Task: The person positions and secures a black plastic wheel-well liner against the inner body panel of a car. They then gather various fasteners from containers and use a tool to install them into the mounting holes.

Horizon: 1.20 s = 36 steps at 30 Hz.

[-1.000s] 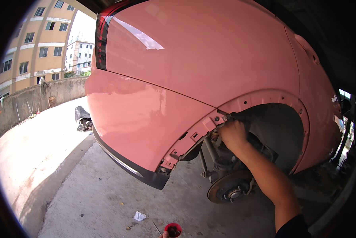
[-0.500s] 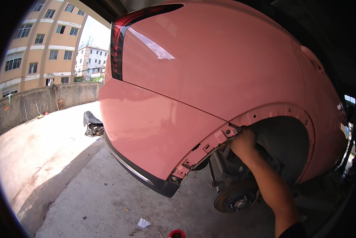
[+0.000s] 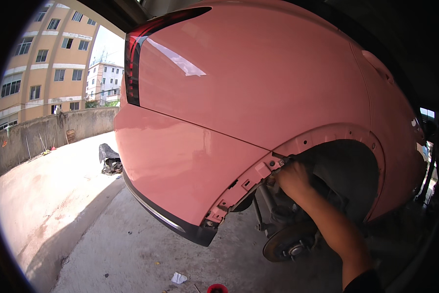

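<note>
A raised pink car's rear corner fills the middle, its painted side panel [image 3: 258, 83] meeting the bumper [image 3: 165, 151] along a thin seam. My right hand [image 3: 294, 178] is at the rear edge of the wheel arch [image 3: 327, 136], just below the end of that seam. Its fingers are curled closed against the bumper's notched edge strip [image 3: 247, 183]. A small dark piece [image 3: 286, 159] shows by the knuckles; whatever the fingers grip is hidden. No part of my left hand shows.
Below the arch hangs a brake disc [image 3: 283, 246] with no wheel on it, beside a shock absorber [image 3: 268, 199]. A red container [image 3: 217, 288] and a crumpled white paper [image 3: 179, 278] are on the concrete floor. A dark bundle [image 3: 110, 158] lies outside, before a wall [image 3: 43, 132].
The whole view has shifted slightly, so the car sits a little farther left. My right hand stays at the same joint, its wrist turned somewhat and the knuckles now facing up more.
</note>
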### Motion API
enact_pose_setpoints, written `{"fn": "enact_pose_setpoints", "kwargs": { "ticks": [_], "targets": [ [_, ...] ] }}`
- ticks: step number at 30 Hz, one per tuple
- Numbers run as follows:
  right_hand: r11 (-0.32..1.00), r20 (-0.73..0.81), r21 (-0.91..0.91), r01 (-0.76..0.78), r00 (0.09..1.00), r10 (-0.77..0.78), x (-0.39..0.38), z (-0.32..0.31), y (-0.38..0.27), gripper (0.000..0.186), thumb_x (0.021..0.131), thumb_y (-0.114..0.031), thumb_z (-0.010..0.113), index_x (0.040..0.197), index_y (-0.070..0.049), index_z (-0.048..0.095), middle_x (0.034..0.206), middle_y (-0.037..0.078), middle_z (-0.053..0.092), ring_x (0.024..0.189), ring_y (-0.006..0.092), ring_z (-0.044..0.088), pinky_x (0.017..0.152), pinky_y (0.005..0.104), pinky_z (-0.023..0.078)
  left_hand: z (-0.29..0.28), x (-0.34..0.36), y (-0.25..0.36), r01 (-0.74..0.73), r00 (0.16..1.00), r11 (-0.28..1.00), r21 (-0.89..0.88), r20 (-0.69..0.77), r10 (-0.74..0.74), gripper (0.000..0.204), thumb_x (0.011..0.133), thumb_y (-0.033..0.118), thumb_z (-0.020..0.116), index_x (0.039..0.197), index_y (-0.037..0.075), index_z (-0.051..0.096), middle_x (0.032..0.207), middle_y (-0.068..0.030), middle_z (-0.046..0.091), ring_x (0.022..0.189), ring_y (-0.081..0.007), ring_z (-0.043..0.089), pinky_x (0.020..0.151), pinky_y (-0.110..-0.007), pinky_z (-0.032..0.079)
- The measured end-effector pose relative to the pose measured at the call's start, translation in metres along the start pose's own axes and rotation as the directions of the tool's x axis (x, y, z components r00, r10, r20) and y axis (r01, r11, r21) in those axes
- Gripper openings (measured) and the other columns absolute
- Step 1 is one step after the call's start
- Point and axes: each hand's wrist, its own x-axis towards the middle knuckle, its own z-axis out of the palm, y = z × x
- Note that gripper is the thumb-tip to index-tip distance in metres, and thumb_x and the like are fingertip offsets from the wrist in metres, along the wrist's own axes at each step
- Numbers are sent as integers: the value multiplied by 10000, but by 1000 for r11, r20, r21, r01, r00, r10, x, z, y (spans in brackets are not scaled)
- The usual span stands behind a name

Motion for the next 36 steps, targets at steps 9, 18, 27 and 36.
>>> {"fn": "enact_pose_setpoints", "kwargs": {
  "ticks": [9,18,27,36],
  "targets": [
    [993,-2,91,-70,997,71,2,7,-1,136,792,-185,564,827,-80,642,699,118,630,607,283,618,492,408,453,40,-6,40,132,990,986,-107,72,-125,434,932,496,473,980,70,543,496,41,323,393,-82,337,375,-227,259],
    [952,188,237,-196,970,153,9,4,6,108,777,-199,571,757,-103,616,736,70,595,713,265,568,612,413,428,91,-1,76,122,973,985,-119,210,-95,562,871,616,482,1095,101,507,758,-11,506,503,-109,424,444,-236,366],
    [903,92,300,-308,952,294,15,9,3,115,731,-194,578,761,-99,634,778,82,633,716,257,622,590,420,464,94,-14,76,151,977,980,-127,168,-128,469,917,537,470,1140,124,472,858,-21,522,533,-114,431,448,-239,375],
    [651,283,587,-481,875,392,22,26,23,257,805,-246,569,842,0,635,799,197,635,759,361,623,673,461,498,85,-9,45,95,984,985,-141,162,-71,423,929,493,483,1043,87,525,754,-15,500,492,-113,412,430,-248,366]
  ]
}}
